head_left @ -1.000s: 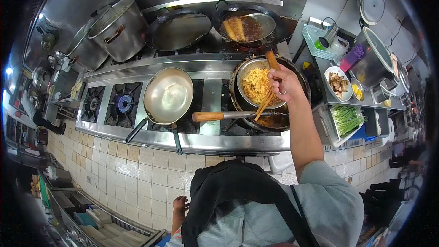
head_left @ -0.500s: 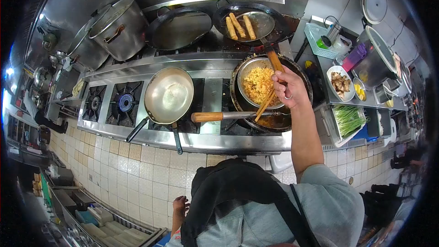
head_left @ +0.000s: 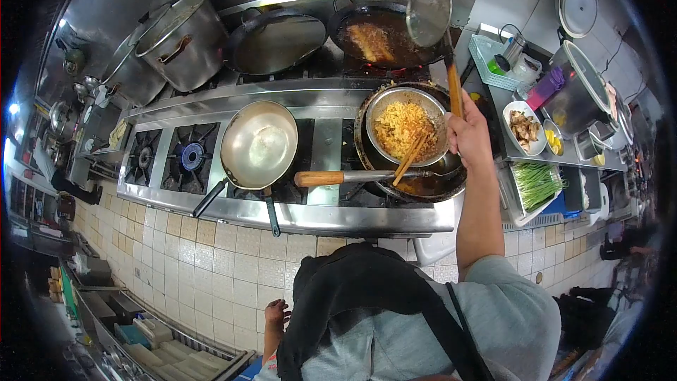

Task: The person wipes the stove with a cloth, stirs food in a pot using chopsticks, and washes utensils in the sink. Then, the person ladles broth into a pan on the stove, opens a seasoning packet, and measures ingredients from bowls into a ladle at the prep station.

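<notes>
My right hand (head_left: 471,130) is closed round the wooden handle of a skimmer (head_left: 429,11), whose round mesh head is raised and tilted above the right rear wok (head_left: 341,27). Golden fried rolls (head_left: 371,41) lie in the bubbling dark oil there. Below the handle, a metal bowl (head_left: 376,102) of yellow chopped food (head_left: 402,127) sits in a large blackened pan (head_left: 363,162), with wooden chopsticks (head_left: 411,157) resting in it. Hanging low beside my body, my left hand (head_left: 277,312) holds nothing visible, its fingers loosely bent and apart.
A wooden-handled utensil (head_left: 328,179) lies across the stove front. Left of it stands a pale frying pan (head_left: 257,141); behind are another wok (head_left: 278,42) and tall pots (head_left: 182,46). On the right counter are a bowl of browned pieces (head_left: 524,129) and, lower, green stalks (head_left: 537,185).
The skimmer's head has lifted, tilted and moved right; the rolls that lay on it are now in the oil. My right hand has shifted right. My left hand stays low.
</notes>
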A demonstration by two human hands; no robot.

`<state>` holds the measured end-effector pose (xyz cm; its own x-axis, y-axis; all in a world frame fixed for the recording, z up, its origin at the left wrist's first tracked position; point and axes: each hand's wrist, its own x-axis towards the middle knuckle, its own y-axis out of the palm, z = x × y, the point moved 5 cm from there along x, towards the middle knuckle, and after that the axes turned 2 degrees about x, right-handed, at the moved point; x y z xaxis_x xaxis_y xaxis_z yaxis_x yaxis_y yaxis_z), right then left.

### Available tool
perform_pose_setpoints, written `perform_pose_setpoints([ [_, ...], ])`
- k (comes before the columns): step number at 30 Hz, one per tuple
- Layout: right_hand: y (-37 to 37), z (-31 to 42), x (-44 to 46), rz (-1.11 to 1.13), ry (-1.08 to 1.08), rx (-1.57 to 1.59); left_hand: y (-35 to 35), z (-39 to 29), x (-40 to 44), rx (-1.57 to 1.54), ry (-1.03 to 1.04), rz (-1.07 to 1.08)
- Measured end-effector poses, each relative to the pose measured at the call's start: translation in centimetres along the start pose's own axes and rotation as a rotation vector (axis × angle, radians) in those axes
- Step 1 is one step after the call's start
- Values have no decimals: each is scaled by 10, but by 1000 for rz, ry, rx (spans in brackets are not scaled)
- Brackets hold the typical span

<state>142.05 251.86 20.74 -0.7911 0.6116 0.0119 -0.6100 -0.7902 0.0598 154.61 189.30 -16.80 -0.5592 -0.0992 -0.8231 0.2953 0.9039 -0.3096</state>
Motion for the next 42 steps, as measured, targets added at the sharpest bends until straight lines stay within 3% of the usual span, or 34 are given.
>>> perform_pose_setpoints([
  [7,-9,6,2,-114,-11,-89,2,4,0,-6,6,11],
  [16,3,-3,-4,35,55,106,3,10,6,-13,39,11],
  [19,2,0,-1,-24,33,49,4,5,-3,-19,65,11],
  [22,4,6,3,-42,-15,-101,9,-21,-43,-50,-43,-56],
  [26,2,-6,18,-75,14,-129,12,-1,-36,-145,-84,-58],
  [29,1,-26,33,-67,104,16,13,12,-32,-147,-73,-57],
  [33,19,-38,43,100,234,348,15,9,-32,-136,-2,-56],
  [36,32,-41,46,146,263,444,17,-1,-38,-176,-148,-74],
  [42,44,-46,49,239,348,694,24,3,-10,-213,-131,-46],
])
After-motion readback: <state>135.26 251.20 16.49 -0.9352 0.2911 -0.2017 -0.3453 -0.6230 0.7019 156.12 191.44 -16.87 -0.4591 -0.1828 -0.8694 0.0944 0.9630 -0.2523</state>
